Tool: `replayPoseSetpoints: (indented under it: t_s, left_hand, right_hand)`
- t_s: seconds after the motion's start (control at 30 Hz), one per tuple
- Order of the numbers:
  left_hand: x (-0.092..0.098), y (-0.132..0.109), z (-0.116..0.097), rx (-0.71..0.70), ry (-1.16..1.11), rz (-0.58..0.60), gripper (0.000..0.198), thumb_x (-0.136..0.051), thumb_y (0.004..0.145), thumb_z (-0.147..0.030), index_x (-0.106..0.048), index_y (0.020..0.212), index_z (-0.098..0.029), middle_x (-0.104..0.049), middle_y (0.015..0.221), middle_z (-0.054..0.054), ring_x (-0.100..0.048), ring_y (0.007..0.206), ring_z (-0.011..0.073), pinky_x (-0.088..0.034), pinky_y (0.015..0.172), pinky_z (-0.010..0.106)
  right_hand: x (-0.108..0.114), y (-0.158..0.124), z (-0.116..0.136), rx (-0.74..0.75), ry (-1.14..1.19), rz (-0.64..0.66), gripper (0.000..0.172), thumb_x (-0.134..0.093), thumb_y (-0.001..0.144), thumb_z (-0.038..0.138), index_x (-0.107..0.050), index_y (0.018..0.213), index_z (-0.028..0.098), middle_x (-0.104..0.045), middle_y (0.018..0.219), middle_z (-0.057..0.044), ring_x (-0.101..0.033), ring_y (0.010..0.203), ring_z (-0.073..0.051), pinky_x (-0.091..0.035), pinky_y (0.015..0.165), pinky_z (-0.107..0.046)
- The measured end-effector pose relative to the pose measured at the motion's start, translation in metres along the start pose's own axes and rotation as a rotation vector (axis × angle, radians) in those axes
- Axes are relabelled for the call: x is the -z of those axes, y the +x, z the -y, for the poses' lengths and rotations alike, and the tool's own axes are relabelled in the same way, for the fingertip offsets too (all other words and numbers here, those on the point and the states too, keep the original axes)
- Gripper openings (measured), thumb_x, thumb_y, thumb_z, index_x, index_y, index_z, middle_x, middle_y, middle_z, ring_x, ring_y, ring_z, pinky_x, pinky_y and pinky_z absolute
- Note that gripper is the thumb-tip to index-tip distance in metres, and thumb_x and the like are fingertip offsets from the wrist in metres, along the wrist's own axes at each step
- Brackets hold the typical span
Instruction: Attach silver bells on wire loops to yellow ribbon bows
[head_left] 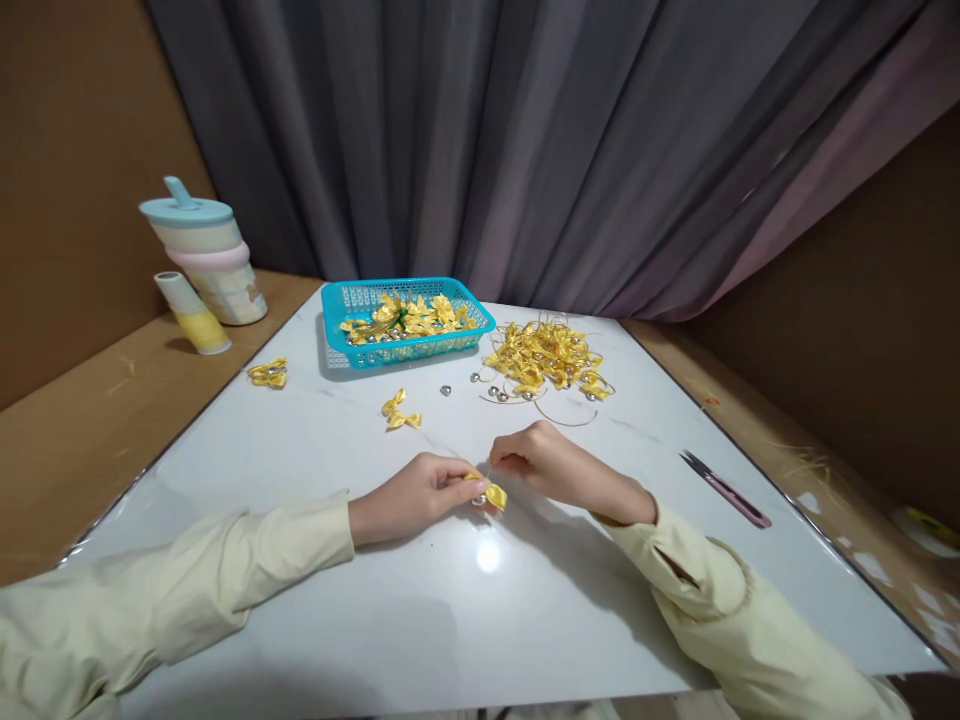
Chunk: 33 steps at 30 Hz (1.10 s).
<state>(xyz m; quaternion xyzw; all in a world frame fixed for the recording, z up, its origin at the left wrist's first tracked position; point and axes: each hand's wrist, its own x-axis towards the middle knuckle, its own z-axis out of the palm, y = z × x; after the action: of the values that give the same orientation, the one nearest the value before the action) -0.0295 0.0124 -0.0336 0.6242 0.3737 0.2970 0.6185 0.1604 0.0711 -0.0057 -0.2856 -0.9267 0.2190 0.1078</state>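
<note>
Over the near part of the white surface (337, 630), your left hand (424, 497) had its fingers pinched on a yellow bow (496, 497), with a silver bell (479, 501) showing just below the thumb. Your right hand (551, 465) was poised just beside the bow, its fingers curled in; a fine strand (490, 470) seemed to run toward them, but whether they gripped it could not be told. For work this small, a light, firm pinch at the bow's middle was probably the best hold, leaving the loops uncrushed. Any pull on the strand called, in all likelihood, for a short, even motion, since a jerk could have twisted the bow out of shape. The snips (726, 489) lay to the right of your right hand, apart from the work, and the tangled yellow pile (551, 350) lay beyond it, where loose cord ends could have snagged your fingers.
</note>
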Motion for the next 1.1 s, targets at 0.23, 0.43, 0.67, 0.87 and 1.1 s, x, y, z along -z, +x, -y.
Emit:
replayPoseSetpoints:
  t_s: [0.23,0.43,0.67,0.87,1.1]
  left_hand:
    - [-0.002,0.001,-0.001,0.014,0.040,-0.100,0.030,-0.052,0.084,-0.035,-0.071,0.088,-0.012,-0.071,0.090,0.009,-0.064,0.086,0.0212,-0.048,0.079,0.031]
    - [-0.002,0.002,0.003,-0.138,0.308,-0.224,0.021,-0.054,0.083,-0.027,-0.074,0.081,-0.018,-0.068,0.106,0.007,-0.058,0.103,0.0216,-0.044,0.091,0.034]
    - [0.001,0.004,0.013,-0.255,0.658,-0.235,0.025,-0.049,0.085,-0.022,-0.073,0.079,-0.020,-0.062,0.117,0.007,-0.048,0.112,0.0239,-0.038,0.096,0.042]
    - [0.005,0.002,0.016,-0.402,0.891,-0.327,0.017,-0.051,0.083,-0.024,-0.065,0.090,-0.016,-0.054,0.126,0.013,-0.041,0.121,0.0270,-0.033,0.096,0.046]
    - [0.027,-0.004,0.019,-0.947,0.984,-0.111,0.028,-0.060,0.076,-0.017,-0.063,0.102,-0.029,-0.064,0.116,0.000,-0.059,0.103,0.0176,-0.032,0.091,0.030]
  right_hand:
    - [0.015,-0.005,-0.018,-0.062,-0.011,-0.013,0.019,-0.051,0.078,0.008,-0.063,0.091,0.014,-0.067,0.079,-0.006,-0.059,0.064,-0.013,-0.043,0.060,-0.023]
    - [0.037,-0.018,-0.057,-0.352,-0.328,-0.086,0.022,-0.049,0.081,0.012,-0.061,0.101,0.014,-0.065,0.098,-0.009,-0.060,0.084,-0.018,-0.044,0.072,-0.025]
    - [0.031,-0.028,-0.076,-0.472,-0.529,0.032,0.039,-0.042,0.086,0.022,-0.047,0.121,0.007,-0.063,0.097,-0.017,-0.060,0.081,-0.024,-0.040,0.064,-0.028]
    - [0.020,-0.025,-0.075,-0.416,-0.600,0.131,0.048,-0.036,0.087,0.017,-0.034,0.135,0.010,-0.064,0.084,-0.014,-0.059,0.068,-0.021,-0.035,0.058,-0.027]
    - [0.041,-0.031,-0.062,-0.243,-0.206,0.038,0.045,-0.046,0.075,0.012,-0.043,0.120,0.013,-0.060,0.070,-0.001,-0.051,0.058,-0.012,-0.038,0.058,-0.022]
